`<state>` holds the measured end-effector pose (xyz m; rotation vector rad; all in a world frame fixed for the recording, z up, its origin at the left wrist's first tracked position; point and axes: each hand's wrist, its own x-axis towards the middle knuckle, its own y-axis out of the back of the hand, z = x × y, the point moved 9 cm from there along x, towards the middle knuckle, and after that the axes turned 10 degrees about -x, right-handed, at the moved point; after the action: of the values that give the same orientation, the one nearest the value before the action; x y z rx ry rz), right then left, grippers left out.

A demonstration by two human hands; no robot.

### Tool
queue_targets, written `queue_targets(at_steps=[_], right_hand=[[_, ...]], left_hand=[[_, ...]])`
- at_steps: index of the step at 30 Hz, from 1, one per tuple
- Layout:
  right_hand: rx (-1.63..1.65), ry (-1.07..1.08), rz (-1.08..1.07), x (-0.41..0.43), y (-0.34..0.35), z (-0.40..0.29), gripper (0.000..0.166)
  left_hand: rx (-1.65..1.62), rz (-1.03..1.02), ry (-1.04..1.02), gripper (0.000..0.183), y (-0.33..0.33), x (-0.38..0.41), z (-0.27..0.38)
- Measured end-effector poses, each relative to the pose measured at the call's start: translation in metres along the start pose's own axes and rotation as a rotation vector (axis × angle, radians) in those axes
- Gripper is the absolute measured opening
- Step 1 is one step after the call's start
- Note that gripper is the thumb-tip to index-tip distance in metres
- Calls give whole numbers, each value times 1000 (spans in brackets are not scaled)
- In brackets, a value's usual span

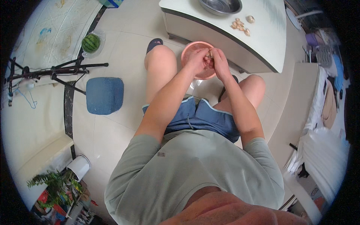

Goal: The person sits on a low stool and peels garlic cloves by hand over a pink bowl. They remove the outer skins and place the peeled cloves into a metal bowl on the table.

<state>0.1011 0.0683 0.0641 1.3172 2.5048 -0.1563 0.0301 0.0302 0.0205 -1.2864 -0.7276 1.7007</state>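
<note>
Both hands meet over a pink plastic basin [200, 75] on the floor between my feet. My left hand [198, 59] and my right hand [220, 61] pinch a small garlic clove [209, 54] between their fingertips, which partly hide it. Beyond the basin, on a white tabletop, lie several loose garlic cloves [238, 24] and a whole garlic bulb [250, 19]. A stainless steel bowl [222, 11] stands beside them at the top edge of the view. What lies in the basin is mostly hidden by my hands.
The white low table [264, 36] has a dark edge close beyond the basin. To the left are a denim-covered stool [105, 96], a black metal stand [69, 67] and a watermelon [90, 43] in clear plastic. A white pot [79, 167] with a plant lies lower left. A long cabinet [295, 92] runs along the right.
</note>
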Motion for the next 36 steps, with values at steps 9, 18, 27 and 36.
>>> queue_targets(at_steps=[9, 18, 27, 36], right_hand=[[91, 32, 57, -18, 3, -13, 28], [-283, 87, 105, -14, 25, -15, 32], [-1044, 82, -279, 11, -2, 2, 35], [-1193, 162, -413, 35, -17, 70, 32]], left_hand=[[-72, -69, 97, 27, -10, 0, 2], [15, -123, -31, 10, -19, -1, 22], [1348, 228, -297, 17, 10, 7, 45], [2052, -411, -1208, 14, -238, 67, -14]])
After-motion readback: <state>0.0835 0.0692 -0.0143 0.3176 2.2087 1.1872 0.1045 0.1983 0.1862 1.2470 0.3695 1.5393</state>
